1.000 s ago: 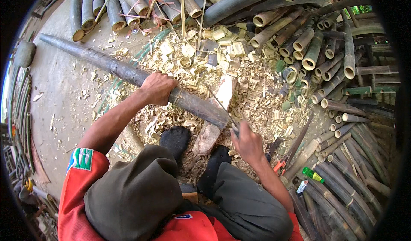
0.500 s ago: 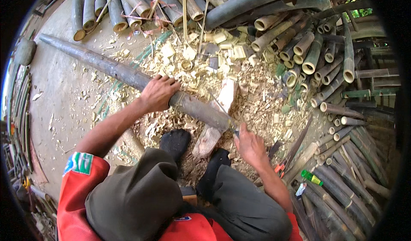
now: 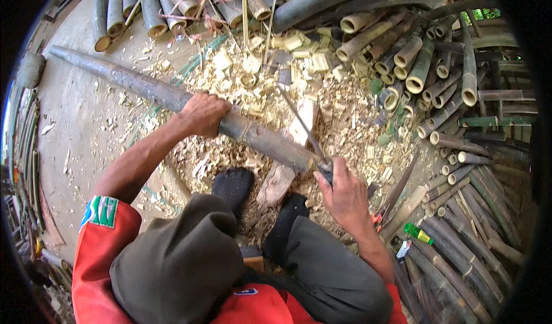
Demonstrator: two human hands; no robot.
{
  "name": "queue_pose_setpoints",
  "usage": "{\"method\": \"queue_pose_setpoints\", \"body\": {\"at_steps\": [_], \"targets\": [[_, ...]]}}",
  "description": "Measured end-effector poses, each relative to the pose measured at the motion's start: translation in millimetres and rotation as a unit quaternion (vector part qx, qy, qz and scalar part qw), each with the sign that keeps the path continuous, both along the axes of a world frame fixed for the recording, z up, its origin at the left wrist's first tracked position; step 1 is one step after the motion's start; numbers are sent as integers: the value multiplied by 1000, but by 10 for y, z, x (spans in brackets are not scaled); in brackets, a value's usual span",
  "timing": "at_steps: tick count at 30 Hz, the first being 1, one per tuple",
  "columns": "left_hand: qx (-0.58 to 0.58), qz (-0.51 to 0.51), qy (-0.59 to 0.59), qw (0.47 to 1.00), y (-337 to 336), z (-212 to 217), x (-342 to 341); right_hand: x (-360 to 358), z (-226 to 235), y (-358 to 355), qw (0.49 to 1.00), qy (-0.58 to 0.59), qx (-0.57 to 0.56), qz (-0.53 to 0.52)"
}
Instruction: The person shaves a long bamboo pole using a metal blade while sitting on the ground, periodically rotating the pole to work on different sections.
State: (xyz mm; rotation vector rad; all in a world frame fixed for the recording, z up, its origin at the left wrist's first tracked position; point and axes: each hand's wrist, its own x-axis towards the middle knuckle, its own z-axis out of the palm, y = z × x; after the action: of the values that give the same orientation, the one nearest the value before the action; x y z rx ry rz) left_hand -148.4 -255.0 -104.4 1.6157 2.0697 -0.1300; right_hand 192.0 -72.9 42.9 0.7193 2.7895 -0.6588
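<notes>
A long bamboo pole (image 3: 267,144) lies slantwise in front of me, its near end resting on a wooden block (image 3: 277,186) between my feet. My left hand (image 3: 205,114) is wrapped over the pole around its middle. In my right hand (image 3: 346,196) is a long-bladed knife, gripped by its dark handle. The knife's narrow blade (image 3: 303,122) points up and away, over the far side of the pole's near end. Pale cut bamboo shows at that end, close to the handle.
Wood chips and shavings (image 3: 351,117) cover the ground around the block. Bamboo poles (image 3: 422,65) are stacked at the right, with more (image 3: 152,13) lying at the far left. A green bottle-like piece (image 3: 418,233) and an orange-handled tool (image 3: 376,220) lie near my right forearm.
My right hand has turned and shifted slightly right, bringing the knife blade up off the pole's end. My left hand has slid a little left along the pole.
</notes>
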Motion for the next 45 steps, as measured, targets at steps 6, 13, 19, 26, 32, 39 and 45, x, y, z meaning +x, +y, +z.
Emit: {"method": "queue_pose_setpoints", "body": {"at_steps": [6, 13, 19, 26, 32, 39, 45], "targets": [[33, -13, 12, 999, 43, 1, 99, 534, -745, 235, 998, -40, 39, 39], [108, -1, 65, 992, -222, -88, 156, 148, -166, 37, 994, 102, -6, 35], [210, -6, 82, 974, -222, -154, 201, 508, -803, 326, 982, -189, 3, 2], [284, 11, 123, 951, -376, -183, 287, 115, -79, 35, 982, 171, 8, 76], [322, 22, 142, 936, -271, -196, 277, 380, -753, 270, 986, -157, 46, 45], [337, 18, 157, 928, -367, -285, 315, 136, -211, 55, 963, 250, 43, 94], [343, 7, 189, 920, -392, -348, 318, 270, -462, 282, 988, -144, 42, 37]]}}
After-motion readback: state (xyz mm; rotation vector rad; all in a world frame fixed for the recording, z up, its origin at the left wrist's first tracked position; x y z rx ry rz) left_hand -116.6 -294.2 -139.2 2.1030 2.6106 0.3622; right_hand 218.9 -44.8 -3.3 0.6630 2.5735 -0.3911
